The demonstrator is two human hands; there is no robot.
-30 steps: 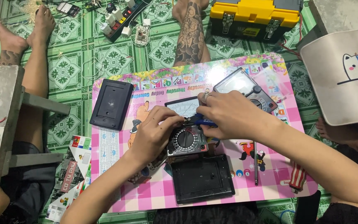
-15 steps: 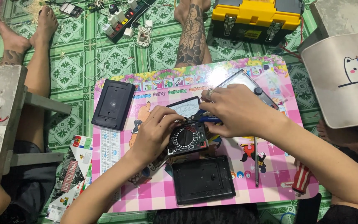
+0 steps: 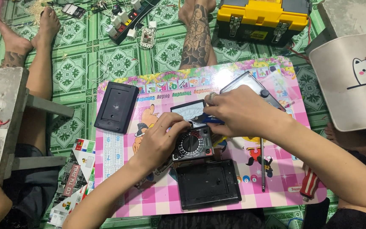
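Note:
A black analogue meter (image 3: 192, 135) with a round dial and a white scale window lies in the middle of a small pink checked table (image 3: 149, 199). My left hand (image 3: 159, 138) grips the meter's left side and holds it down. My right hand (image 3: 240, 112) is closed over a blue-handled tool (image 3: 210, 120) whose tip sits on the meter's upper right edge. A ring shows on one finger of my right hand.
A black back cover (image 3: 208, 184) lies in front of the meter, another black cover (image 3: 116, 107) at the table's far left. A red-handled screwdriver (image 3: 262, 163) and a clear flat case (image 3: 250, 85) lie right. Someone's legs (image 3: 195, 36), a power strip (image 3: 128, 21) and a yellow-black toolbox (image 3: 263, 19) are beyond.
Both hands stay on the meter with only slight shifts. The view has tilted a little, so the table sits slightly lower in the picture.

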